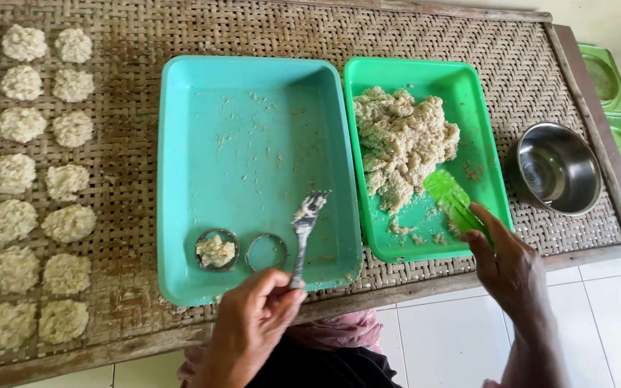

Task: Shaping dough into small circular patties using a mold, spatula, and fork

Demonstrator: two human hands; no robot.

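Two hands work over a woven mat (411,36) in the head view.

Left hand (249,327): fingers pressed together on the handle of a fork (305,233), pinching it near its lower end. The fork's long axis runs nearly upright in the frame, leaning slightly right; the tines point away from the person, toward the top of the picture, and carry a smear of mash. The fork sits over the lower right part of the blue tray (253,144). Two metal rings lie on that tray's floor, just left of the fork: the filled ring (216,250) holds mash, the empty ring (266,251) beside it does not.

Right hand (508,262): fingers closed around a green spatula (451,197) (the hand hides the handle end). Its long axis runs diagonally; the blade points up and left, toward the mash pile (404,140) in the green tray (472,93), and lies just below the pile.

Sixteen round patties (41,179) lie in two columns on the mat's left side. A steel bowl (558,169) stands right of the green tray, well apart from both hands.
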